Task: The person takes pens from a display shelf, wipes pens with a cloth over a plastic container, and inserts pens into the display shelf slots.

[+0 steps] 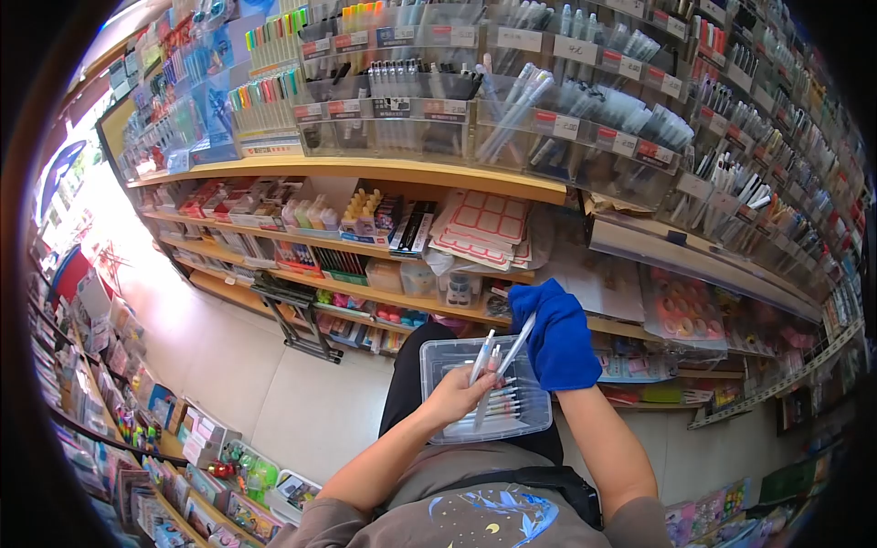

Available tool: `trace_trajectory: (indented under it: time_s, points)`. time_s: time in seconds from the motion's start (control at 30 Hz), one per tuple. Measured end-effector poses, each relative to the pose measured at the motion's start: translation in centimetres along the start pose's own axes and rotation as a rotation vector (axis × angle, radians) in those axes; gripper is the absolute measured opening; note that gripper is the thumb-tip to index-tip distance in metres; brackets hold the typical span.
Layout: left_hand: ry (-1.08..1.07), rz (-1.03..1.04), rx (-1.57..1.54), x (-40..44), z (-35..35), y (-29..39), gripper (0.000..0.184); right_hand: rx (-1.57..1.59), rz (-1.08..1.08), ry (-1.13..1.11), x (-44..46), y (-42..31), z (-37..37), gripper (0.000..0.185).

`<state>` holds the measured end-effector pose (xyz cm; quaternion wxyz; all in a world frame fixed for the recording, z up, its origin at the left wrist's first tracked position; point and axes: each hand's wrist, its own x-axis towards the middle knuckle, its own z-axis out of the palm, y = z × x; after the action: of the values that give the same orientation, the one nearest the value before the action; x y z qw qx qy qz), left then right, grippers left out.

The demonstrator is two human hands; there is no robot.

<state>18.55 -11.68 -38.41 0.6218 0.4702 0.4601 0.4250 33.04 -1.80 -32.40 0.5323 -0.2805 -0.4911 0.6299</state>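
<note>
My left hand (459, 396) is closed around a few white pens (480, 358), which stand upright out of its grip. One more white pen (517, 347) slants from beside these fingers up to a blue cloth (559, 336). That cloth is draped over my right hand and hides its fingers; the hand grips it against the upper end of the slanted pen. Under both hands, a clear plastic box (438, 429) rests on my lap. Several pens (502, 404) lie side by side inside it.
Racks of clear pen holders (393, 110) with price tags rise in front of me above a wooden shelf (365, 171). Lower shelves hold boxes and stacked label sheets (481, 224). A black folding stool (297, 315) stands on the tiled floor, left. Packaged goods (210, 434) fill the left.
</note>
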Motion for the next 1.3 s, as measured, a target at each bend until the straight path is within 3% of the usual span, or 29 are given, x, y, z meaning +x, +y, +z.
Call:
trace_trajectory:
  time_s: [0.1,0.23,0.33,0.37,0.47,0.53,0.6,0.63,0.7,0.77,0.97,1.03,1.1,1.23,1.3]
  points:
    - [0.02,0.014,-0.021,-0.1,0.0,0.0,0.027,-0.039,-0.015,-0.06,-0.1,1.0,-0.2,0.019]
    - [-0.007,-0.016,-0.209,-0.6,0.0,0.8,0.025,-0.386,-0.107,-0.152,-0.5,1.6,0.5,0.015]
    - [-0.056,-0.005,-0.319,-0.6,-0.7,0.5,0.024,-0.301,0.237,-0.179,-2.7,-0.4,2.5,0.014]
    - [-0.075,0.016,-0.342,-0.3,-1.0,0.2,0.024,-0.087,0.477,-0.106,-2.8,-1.6,3.7,0.014]
    - [-0.058,-0.002,-0.342,-0.1,-1.1,-0.6,0.023,-0.25,0.413,-0.213,-2.2,2.9,1.1,0.012]
    - [0.058,0.003,-0.298,-0.1,-0.6,-0.3,0.023,-0.876,-0.136,-0.318,-2.6,3.4,0.3,0.012]
    - [0.155,0.017,-0.297,0.1,-0.5,-0.1,0.023,-1.019,-0.444,-0.302,-2.9,3.4,0.5,0.011]
    - [0.196,0.029,-0.319,0.2,-0.8,0.1,0.023,-0.862,-0.458,-0.247,-3.2,3.2,1.2,0.012]
    - [0.229,0.086,-0.368,0.4,-1.3,-0.1,0.023,-0.93,-0.432,-0.184,-3.4,3.4,1.3,0.012]
    - [0.218,0.14,-0.387,0.5,-1.0,0.3,0.023,-1.377,-0.345,-0.158,-3.2,4.1,0.4,0.012]
    - [0.245,0.138,-0.407,0.3,-1.1,0.2,0.026,-1.349,-0.462,-0.226,-4.5,2.0,2.1,0.009]
    - [0.231,0.152,-0.442,0.2,-1.3,0.0,0.026,-1.687,-0.593,-0.222,-4.1,4.2,1.1,0.009]
    - [0.197,0.157,-0.503,0.2,-1.4,0.0,0.027,-1.744,-0.617,-0.235,-4.0,4.4,1.0,0.009]
    - [0.159,0.173,-0.575,0.2,-1.4,0.5,0.027,-1.364,-0.564,-0.236,-4.2,1.7,3.1,0.01]
    - [0.108,0.141,-0.582,0.0,-1.9,0.6,0.028,-1.363,-0.577,-0.235,-4.2,1.8,3.2,0.009]
